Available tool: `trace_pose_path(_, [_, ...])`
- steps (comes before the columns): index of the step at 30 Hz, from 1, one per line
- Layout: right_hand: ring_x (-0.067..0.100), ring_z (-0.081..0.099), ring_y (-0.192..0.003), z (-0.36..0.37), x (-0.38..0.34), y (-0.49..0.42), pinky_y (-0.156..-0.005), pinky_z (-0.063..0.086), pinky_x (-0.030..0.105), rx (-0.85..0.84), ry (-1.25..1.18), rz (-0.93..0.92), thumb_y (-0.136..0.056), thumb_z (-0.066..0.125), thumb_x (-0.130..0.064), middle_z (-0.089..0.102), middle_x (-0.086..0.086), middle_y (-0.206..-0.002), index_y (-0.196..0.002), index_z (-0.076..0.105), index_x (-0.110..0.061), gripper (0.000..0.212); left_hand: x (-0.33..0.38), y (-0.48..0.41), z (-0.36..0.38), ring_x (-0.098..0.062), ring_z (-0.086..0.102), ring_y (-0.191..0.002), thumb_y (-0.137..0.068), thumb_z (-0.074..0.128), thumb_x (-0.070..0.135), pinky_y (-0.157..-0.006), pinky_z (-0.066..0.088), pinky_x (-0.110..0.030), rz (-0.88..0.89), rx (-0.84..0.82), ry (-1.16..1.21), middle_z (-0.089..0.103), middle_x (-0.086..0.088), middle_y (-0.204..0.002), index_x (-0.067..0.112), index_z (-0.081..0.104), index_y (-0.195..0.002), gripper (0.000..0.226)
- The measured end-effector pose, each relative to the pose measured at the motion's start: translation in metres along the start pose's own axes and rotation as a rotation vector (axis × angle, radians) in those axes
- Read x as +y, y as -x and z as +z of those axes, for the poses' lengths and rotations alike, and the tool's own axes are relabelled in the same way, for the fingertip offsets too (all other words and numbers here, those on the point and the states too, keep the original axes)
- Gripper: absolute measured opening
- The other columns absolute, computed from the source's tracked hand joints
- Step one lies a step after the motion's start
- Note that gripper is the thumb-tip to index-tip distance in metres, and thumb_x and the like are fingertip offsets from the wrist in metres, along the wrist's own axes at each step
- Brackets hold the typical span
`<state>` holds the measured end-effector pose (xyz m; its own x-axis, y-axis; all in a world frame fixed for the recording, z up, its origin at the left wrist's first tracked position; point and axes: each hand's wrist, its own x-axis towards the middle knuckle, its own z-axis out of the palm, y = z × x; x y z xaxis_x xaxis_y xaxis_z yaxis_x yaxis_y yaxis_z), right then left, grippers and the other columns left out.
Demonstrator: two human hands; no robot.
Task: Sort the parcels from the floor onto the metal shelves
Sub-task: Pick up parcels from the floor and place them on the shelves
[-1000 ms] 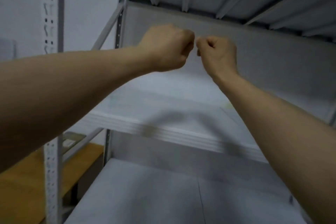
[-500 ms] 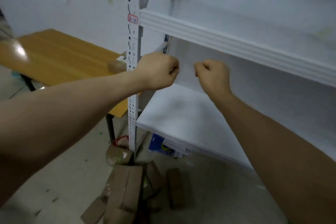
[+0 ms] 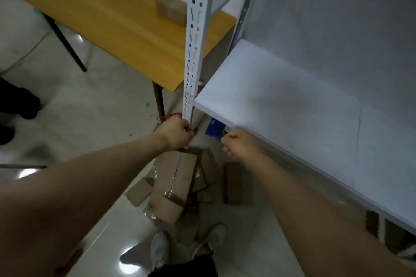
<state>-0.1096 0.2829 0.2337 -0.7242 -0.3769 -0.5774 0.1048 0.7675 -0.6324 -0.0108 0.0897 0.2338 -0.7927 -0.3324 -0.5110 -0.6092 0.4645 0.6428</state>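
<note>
hovering over the parcel heap, both arms stretched out and down. left hand (image 3: 175, 134) curled into a fist, empty as far as shows; right hand (image 3: 239, 144) likewise balled up, nothing between the fingers. parcels (image 3: 174, 183) lie directly below both fists, a loose pile of brown cartons on the pale floor (image 3: 94, 108), one slim carton (image 3: 233, 183) just under the right wrist. lowest white shelf (image 3: 281, 99) sits beyond and beside the right fist, bare. upright post (image 3: 194, 36) rises just past the left knuckles.

judgement: step in hand is reaching for a first parcel. uncurl fingers before dropping, take the top long carton from both ends, lift clear of the post, and keep it level so neighbours don't slide.
</note>
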Motion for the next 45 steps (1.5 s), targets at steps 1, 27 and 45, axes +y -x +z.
trace_pose_path(1, [0.014,0.068,-0.072,0.017,0.012,-0.011,-0.064,0.052,0.03,-0.057,-0.041,0.072,-0.096,0.062,-0.027,0.071,0.002,-0.081,-0.086,0.067,-0.021,0.013,-0.021,-0.003,0.009,-0.009,0.069,-0.07,-0.095,0.057,0.023,-0.051,0.05,-0.019,-0.071,-0.012,0.058,0.068,-0.003,-0.091,0.017,0.067,-0.098,0.011])
trace_pose_path(27, [0.027,0.055,-0.082,0.347,0.287,-0.183,-0.084,0.056,0.045,-0.424,-0.273,0.907,-0.101,0.055,-0.039,0.053,0.01,-0.094,-0.134,0.05,-0.009,0.045,-0.332,-0.127,0.265,-0.027,0.046,-0.124,-0.103,0.045,0.035,-0.083,0.039,-0.031,-0.881,-0.187,0.593,0.047,-0.005,-0.13,0.013,0.039,-0.145,0.048])
trace_pose_path(45, [0.038,0.06,-0.105,0.144,0.036,-0.076,-0.07,0.06,0.052,-0.272,-0.518,0.565,-0.093,0.063,-0.05,0.057,0.014,-0.122,-0.121,0.051,-0.028,0.038,-0.138,-0.029,0.053,-0.028,0.052,-0.101,-0.061,0.078,0.067,-0.08,0.051,-0.048,-0.662,-0.177,0.978,0.052,-0.005,-0.117,0.018,0.054,-0.109,0.073])
